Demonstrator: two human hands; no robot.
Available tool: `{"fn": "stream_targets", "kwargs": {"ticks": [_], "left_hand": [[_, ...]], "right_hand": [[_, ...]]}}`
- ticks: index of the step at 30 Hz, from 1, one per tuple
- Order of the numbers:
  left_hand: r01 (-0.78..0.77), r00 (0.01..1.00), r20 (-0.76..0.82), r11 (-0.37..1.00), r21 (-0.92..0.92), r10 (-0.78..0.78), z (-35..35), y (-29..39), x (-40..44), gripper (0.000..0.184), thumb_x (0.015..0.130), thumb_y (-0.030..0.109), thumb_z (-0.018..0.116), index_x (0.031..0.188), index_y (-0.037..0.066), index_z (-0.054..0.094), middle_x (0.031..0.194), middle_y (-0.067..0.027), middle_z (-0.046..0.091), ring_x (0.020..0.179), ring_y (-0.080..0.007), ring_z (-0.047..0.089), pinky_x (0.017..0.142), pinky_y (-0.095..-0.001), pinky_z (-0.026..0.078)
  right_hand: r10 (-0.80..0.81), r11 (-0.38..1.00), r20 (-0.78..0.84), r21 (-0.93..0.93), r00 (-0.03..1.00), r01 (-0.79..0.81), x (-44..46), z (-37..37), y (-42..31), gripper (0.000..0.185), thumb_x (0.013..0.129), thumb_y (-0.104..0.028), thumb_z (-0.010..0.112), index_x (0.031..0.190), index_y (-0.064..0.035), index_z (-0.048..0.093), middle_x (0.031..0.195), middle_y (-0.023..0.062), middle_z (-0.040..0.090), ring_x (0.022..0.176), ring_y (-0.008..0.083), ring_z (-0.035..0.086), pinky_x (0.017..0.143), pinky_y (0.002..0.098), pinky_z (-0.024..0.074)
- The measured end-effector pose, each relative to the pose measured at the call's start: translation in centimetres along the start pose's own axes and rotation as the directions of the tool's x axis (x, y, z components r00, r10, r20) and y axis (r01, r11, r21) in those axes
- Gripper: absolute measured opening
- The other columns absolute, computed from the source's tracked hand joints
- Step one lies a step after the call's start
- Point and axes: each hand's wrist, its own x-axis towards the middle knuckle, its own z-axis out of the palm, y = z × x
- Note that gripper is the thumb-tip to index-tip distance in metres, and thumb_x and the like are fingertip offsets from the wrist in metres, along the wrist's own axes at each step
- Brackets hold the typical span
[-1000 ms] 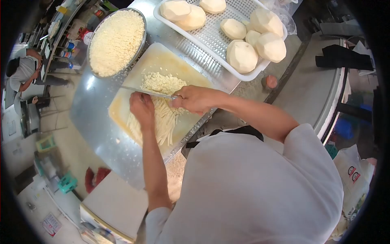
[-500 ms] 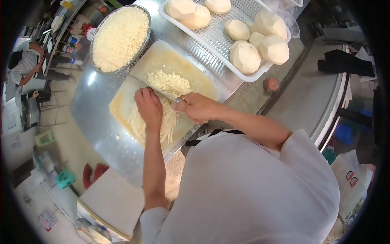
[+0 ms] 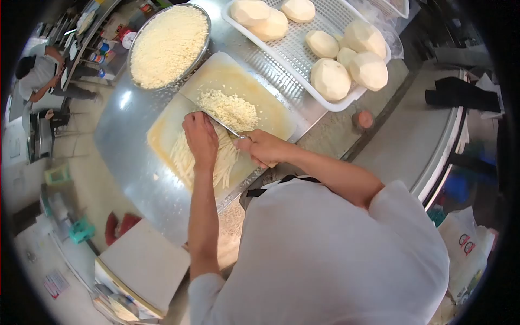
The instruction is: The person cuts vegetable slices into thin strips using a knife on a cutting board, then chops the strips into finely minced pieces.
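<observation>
So the pale strips (image 3: 225, 165) are under the left hand (image 3: 201, 138) and beside it, with loose ends fanning back toward the wrist. The knife (image 3: 227, 128) sits right at that hand's fingertips, blade slanting across the strips, handle wrapped in the curled fingers of the right hand (image 3: 262, 147). The left hand's fingers are bunched together and bent down onto the strips; can't tell if they're actually pinching any, the tips are hidden.

Looks to me like the crosscutting step, strips into little bits. Another cut would call for the left hand to ease back a touch with the fingertips tucked, steadying the strips, while the right hand keeps the blade close to those knuckles. Fingers that near the edge would be my one worry.

Just past the left hand, across the blade, is the heap of chopped bits (image 3: 230, 108). Both hands are over the cutting board (image 3: 216, 70), which lies on the metal bench (image 3: 124, 146). Farther out, ahead of the left hand, there's a bowl (image 3: 208, 40) piled with similar bits. Well ahead of the right hand sits a white basket (image 3: 290, 46) holding peeled root vegetables (image 3: 330, 79).
</observation>
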Motion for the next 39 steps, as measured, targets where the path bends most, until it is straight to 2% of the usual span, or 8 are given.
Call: {"fn": "stream_targets", "kwargs": {"ticks": [3,12,19,22,28,33,36,39], "left_hand": [[-0.169,0.973,-0.160,0.985,0.011,0.169,-1.2,1.3,-1.2,0.018,0.100,0.003,0.058,0.117,0.001,0.060,0.118,-0.0211,0.057,0.113,-0.0427,0.052,0.098,-0.0532,0.044],[-0.121,0.990,-0.034,0.958,0.258,0.134,1.3,0.8,-3.1,0.016,0.092,0.004,0.065,0.107,0.002,0.060,0.117,-0.0187,0.056,0.117,-0.0396,0.051,0.104,-0.0509,0.041],[-0.112,0.992,-0.031,0.964,0.241,0.123,1.3,1.1,-3.2,0.017,0.090,0.003,0.065,0.107,0.002,0.060,0.116,-0.0175,0.055,0.117,-0.0389,0.051,0.105,-0.0503,0.040],[-0.095,0.995,-0.009,0.961,0.260,0.101,1.2,1.2,-3.1,0.017,0.090,0.003,0.064,0.107,0.002,0.060,0.117,-0.0179,0.055,0.117,-0.0391,0.051,0.106,-0.0507,0.040],[-0.116,0.991,-0.043,0.963,0.243,0.130,1.4,1.2,-2.9,0.016,0.091,0.001,0.061,0.106,0.001,0.061,0.118,-0.0195,0.056,0.117,-0.0404,0.051,0.105,-0.0513,0.040],[-0.155,0.985,-0.053,0.972,0.175,0.166,0.9,0.7,-3.0,0.014,0.094,0.003,0.063,0.107,0.000,0.062,0.117,-0.0201,0.056,0.115,-0.0420,0.052,0.104,-0.0521,0.041],[-0.087,0.996,-0.013,0.996,-0.025,0.086,-0.7,0.8,-4.1,0.026,0.096,0.012,0.068,0.119,0.001,0.062,0.131,-0.0228,0.054,0.130,-0.0464,0.046,0.112,-0.0577,0.036],[-0.095,0.995,0.064,0.965,0.244,0.082,-2.2,3.2,-7.1,0.052,0.095,0.022,0.074,0.140,0.002,0.056,0.152,-0.0267,0.041,0.148,-0.0520,0.030,0.122,-0.0654,0.023]], "right_hand": [[-0.039,0.997,-0.014,0.073,0.999,0.040,0.1,0.5,0.8,0.052,0.108,-0.047,0.054,0.089,0.0013,0.061,0.059,0.0082,0.058,0.045,0.0180,0.054,0.044,0.0378,0.0435],[-0.057,0.994,-0.084,0.090,0.995,0.064,-4.7,2.1,-1.9,0.050,0.109,-0.046,0.052,0.090,0.0004,0.058,0.060,0.0074,0.057,0.046,0.0162,0.057,0.041,0.0360,0.0425],[0.039,0.987,-0.080,0.161,0.996,-0.026,-5.6,2.4,-2.9,0.046,0.110,-0.044,0.049,0.099,-0.0011,0.060,0.064,0.0055,0.056,0.047,0.0136,0.054,0.042,0.0321,0.0429],[-0.092,0.975,-0.108,0.191,0.990,0.111,-4.0,3.6,-0.5,0.051,0.110,-0.044,0.051,0.086,-0.0001,0.057,0.060,0.0073,0.058,0.045,0.0171,0.057,0.042,0.0351,0.0449],[0.011,0.974,-0.069,0.227,0.998,0.004,-5.6,3.5,-1.6,0.048,0.111,-0.041,0.049,0.111,0.0045,0.063,0.056,0.0077,0.057,0.044,0.0176,0.057,0.044,0.0356,0.0459],[-0.104,0.973,-0.049,0.201,0.993,0.111,-0.9,3.5,1.8,0.044,0.111,-0.040,0.050,0.117,0.0028,0.058,0.067,0.0056,0.057,0.050,0.0147,0.056,0.047,0.0317,0.0465],[-0.044,0.959,-0.094,0.276,0.995,0.068,-0.8,3.5,2.0,0.045,0.111,-0.042,0.051,0.115,0.0018,0.058,0.066,0.0045,0.056,0.050,0.0146,0.055,0.046,0.0312,0.0456],[-0.010,0.974,-0.133,0.225,0.991,0.040,-1.8,2.3,1.4,0.052,0.108,-0.048,0.055,0.098,0.0025,0.062,0.065,0.0079,0.057,0.051,0.0170,0.059,0.047,0.0356,0.0480]]}}
